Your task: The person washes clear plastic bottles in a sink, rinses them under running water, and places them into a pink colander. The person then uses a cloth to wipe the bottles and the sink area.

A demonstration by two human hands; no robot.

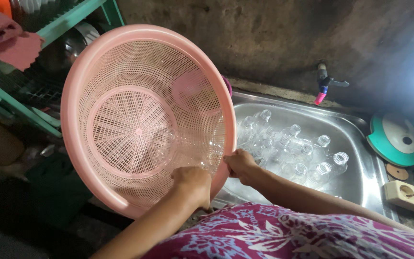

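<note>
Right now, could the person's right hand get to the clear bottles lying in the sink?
Probably yes. The right hand grips the rim of the tilted pink basket, just beside the clear bottles in the steel sink. Nothing lies between them, but it would have to let go of the rim first.

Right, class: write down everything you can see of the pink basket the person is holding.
The pink basket is round, plastic-looking, with a thick smooth rim and fine mesh walls; its base has spoke-like slats ringed by a raised band. It is tilted up on edge beside the steel sink, its inside facing the camera. The left hand reaches inside near the lower rim; the right hand grips the rim's edge. Clear bottles show behind it.
</note>
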